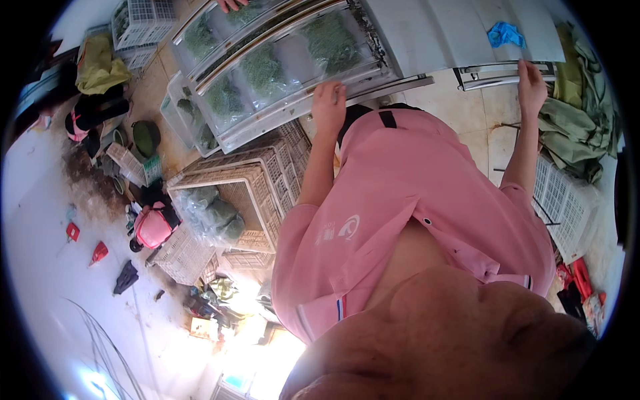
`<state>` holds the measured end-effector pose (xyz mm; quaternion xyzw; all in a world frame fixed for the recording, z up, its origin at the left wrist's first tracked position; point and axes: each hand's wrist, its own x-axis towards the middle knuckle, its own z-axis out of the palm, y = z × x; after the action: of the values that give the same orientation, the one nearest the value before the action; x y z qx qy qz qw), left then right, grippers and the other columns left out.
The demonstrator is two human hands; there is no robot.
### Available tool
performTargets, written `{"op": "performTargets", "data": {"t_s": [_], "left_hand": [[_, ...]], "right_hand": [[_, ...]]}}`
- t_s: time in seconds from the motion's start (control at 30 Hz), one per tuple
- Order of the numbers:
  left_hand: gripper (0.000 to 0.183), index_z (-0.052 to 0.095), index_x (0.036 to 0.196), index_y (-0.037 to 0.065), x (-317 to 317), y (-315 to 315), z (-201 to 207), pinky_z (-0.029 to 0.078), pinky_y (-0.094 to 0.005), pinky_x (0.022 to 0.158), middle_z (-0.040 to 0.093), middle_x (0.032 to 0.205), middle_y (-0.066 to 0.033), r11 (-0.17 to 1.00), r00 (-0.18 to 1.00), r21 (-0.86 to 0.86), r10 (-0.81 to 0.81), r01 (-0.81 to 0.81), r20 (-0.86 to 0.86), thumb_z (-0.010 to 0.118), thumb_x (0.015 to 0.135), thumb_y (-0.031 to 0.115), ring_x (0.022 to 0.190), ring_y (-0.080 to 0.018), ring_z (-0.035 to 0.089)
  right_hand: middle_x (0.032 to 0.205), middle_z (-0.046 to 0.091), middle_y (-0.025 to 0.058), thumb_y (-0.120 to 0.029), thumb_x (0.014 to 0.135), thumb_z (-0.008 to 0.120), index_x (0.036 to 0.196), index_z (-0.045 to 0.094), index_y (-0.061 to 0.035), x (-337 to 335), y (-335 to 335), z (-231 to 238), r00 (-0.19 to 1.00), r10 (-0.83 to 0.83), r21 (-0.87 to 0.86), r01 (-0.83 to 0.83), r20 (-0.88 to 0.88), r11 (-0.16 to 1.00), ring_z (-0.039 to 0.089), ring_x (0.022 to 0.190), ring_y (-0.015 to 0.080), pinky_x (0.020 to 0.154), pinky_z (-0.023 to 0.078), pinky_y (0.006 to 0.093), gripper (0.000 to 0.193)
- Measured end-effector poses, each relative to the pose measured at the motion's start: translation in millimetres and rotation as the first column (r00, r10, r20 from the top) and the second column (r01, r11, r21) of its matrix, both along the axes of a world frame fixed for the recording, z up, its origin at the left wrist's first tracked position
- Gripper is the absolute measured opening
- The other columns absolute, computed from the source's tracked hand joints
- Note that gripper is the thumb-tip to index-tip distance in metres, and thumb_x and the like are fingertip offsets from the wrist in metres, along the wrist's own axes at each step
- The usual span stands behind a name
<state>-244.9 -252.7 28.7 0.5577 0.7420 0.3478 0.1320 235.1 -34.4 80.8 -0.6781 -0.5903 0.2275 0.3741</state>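
My left hand (329, 107) rests at the near metal rim (280, 120) of a long tray-like line, its fingers loosely bent and apart, with nothing seen in them. Beside it, on the line, lie clear plastic packs of fine green leaves (331, 43), with more packs (262, 72) farther left. At the right, my right hand (531, 87) reaches up to the edge of a grey metal table (440, 33), fingers stretched out and holding nothing visible. Just beyond those fingertips, a crumpled blue cloth or glove (505, 35) lies on the table.
Another person's hand (232, 4) shows at the top edge, over the line. Stacked plastic crates (267, 180) stand at my left, one holding a bagged green bundle (217, 213). Olive-green cloth (570, 120) hangs at the right above a white crate (563, 207).
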Motion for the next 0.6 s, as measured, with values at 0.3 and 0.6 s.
{"op": "performTargets", "data": {"t_s": [0.3,0.6], "left_hand": [[0.023,0.068,0.104,0.008,-5.7,-43.3,-53.2,0.053,-0.0391,0.076,0.070,0.092,-0.0114,0.926,0.980,-0.362,0.158,-0.106,0.118,0.067,0.089,0.026,0.085,-0.0299,0.068],[0.039,0.056,0.107,-0.002,-46.2,-118.3,-105.4,0.053,-0.0293,0.058,0.068,0.082,-0.0105,0.726,0.482,-0.378,0.674,-0.575,0.561,0.071,0.089,0.029,0.064,-0.0155,0.066]], "right_hand": [[0.118,0.065,0.0102,0.001,0.083,0.055,0.115,0.067,-0.0123,27.7,-16.3,-50.8,0.792,0.195,0.126,-0.323,0.578,0.938,0.058,0.115,0.0315,0.095,0.046,0.0428,0.036],[0.122,0.064,0.0001,-0.026,0.084,0.066,0.102,0.070,-0.0198,34.8,10.1,-98.1,0.605,-0.125,0.273,-0.159,0.786,0.949,0.053,0.125,0.0218,0.111,0.030,0.0482,0.020]]}}
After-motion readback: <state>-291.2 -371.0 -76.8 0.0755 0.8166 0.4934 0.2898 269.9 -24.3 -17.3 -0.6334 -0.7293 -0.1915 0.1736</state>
